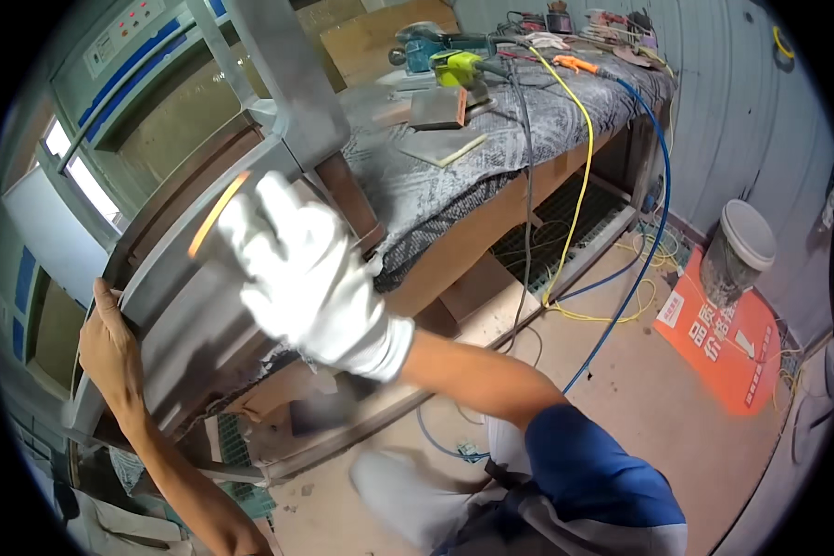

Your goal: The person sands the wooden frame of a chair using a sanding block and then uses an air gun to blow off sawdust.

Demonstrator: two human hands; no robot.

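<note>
An orange rectangular sign (718,341) with white characters and a white arrow lay flat on the floor at four o'clock. A round jar (738,250) with a white lid stood on its upper corner. At eleven o'clock, a pale control label (125,32) with red marks sat on the machine.

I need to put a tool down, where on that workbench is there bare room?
The grey cloth-covered workbench is barest along its near edge, between the flat grey slab and the yellow cable. The far end is crowded with power tools and small clutter. The gloved right hand and bare left hand are on the metal frame beside it.
</note>
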